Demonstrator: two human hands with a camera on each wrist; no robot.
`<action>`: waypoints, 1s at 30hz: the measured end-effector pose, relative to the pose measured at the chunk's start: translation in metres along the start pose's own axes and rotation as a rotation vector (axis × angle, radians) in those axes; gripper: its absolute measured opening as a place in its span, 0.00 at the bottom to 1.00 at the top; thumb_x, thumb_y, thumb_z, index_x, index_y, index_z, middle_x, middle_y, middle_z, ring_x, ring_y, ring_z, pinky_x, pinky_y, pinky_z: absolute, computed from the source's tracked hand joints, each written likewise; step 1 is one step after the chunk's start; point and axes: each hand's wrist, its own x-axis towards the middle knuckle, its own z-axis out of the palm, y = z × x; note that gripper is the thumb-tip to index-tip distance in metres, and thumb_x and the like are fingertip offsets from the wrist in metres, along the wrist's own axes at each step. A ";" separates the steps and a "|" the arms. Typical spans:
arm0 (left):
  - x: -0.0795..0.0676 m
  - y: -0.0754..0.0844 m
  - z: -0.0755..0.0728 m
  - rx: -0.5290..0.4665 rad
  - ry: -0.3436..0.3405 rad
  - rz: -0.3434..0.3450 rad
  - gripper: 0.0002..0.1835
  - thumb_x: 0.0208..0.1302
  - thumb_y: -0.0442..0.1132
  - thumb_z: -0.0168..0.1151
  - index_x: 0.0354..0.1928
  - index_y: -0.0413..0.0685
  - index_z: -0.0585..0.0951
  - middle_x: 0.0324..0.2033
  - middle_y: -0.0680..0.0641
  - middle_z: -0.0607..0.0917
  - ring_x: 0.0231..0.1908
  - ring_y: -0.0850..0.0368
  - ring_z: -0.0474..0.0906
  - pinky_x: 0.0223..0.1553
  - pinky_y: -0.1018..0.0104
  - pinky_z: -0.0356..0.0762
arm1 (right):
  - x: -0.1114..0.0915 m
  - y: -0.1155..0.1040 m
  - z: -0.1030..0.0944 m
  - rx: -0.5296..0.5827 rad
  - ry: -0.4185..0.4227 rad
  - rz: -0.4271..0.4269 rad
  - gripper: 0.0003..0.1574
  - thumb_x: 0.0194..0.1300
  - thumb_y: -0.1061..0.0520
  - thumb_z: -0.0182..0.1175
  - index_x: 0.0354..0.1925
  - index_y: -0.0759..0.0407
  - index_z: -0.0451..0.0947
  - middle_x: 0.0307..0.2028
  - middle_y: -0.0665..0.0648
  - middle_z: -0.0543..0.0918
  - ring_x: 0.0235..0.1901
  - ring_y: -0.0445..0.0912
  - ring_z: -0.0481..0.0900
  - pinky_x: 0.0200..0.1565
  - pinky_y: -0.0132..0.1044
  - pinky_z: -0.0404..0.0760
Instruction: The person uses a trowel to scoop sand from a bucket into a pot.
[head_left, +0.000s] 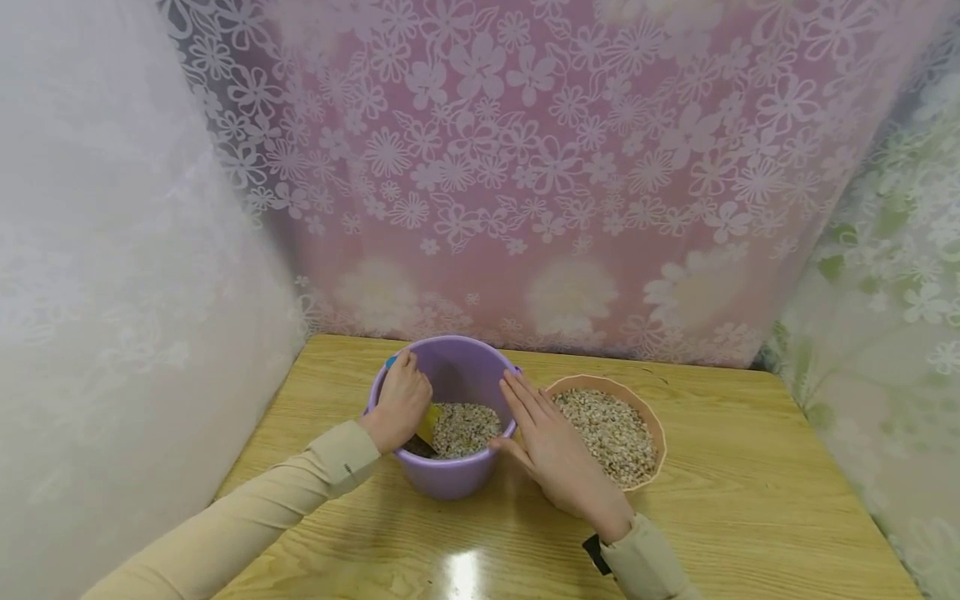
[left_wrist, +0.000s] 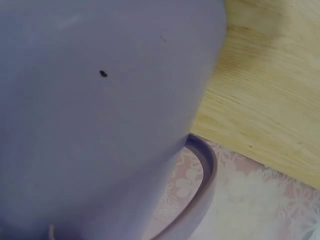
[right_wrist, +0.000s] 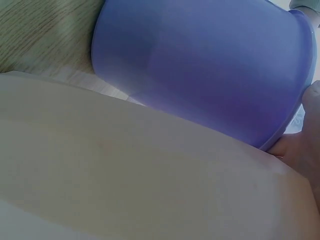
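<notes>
A purple bucket (head_left: 447,482) stands on the table with mixed pale grains (head_left: 467,429) in its bottom. Over its left side my left hand (head_left: 403,402) reaches in, fingers curled round a tool (head_left: 391,362) with a blue end; a yellow part and a dark part show below the hand, and its kind cannot be made out. With fingers straight, my right hand (head_left: 558,454) rests at the bucket's right rim. In the right wrist view, the thumb (right_wrist: 312,97) lies at the rim. The left wrist view shows the bucket's wall (left_wrist: 110,115) close up and its handle (left_wrist: 207,185).
Just right of the bucket is an orange basin (head_left: 658,429) filled with similar grains, partly behind my right hand. The wooden table (head_left: 750,483) ends against a pink flowered curtain (head_left: 480,208). Pale sheets hang at both sides.
</notes>
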 end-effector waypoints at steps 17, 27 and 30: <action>0.004 0.005 -0.008 -0.440 0.031 -0.093 0.17 0.66 0.49 0.67 0.22 0.51 0.82 0.25 0.48 0.86 0.36 0.47 0.76 0.52 0.51 0.66 | 0.000 0.001 0.000 -0.004 -0.021 0.013 0.50 0.78 0.33 0.44 0.80 0.61 0.45 0.81 0.59 0.46 0.79 0.54 0.45 0.74 0.53 0.52; -0.005 -0.002 -0.006 -0.626 0.101 -0.145 0.12 0.67 0.45 0.66 0.27 0.48 0.84 0.27 0.45 0.88 0.35 0.46 0.75 0.50 0.48 0.68 | 0.000 0.000 0.000 0.008 -0.006 0.006 0.49 0.78 0.33 0.44 0.80 0.60 0.46 0.81 0.59 0.47 0.79 0.54 0.47 0.74 0.53 0.53; -0.010 -0.006 -0.011 -0.650 0.114 -0.162 0.08 0.67 0.41 0.66 0.30 0.48 0.83 0.30 0.46 0.88 0.36 0.46 0.75 0.47 0.50 0.67 | -0.001 0.000 0.000 0.010 -0.001 0.004 0.48 0.78 0.34 0.44 0.80 0.61 0.47 0.81 0.59 0.47 0.79 0.54 0.46 0.74 0.53 0.54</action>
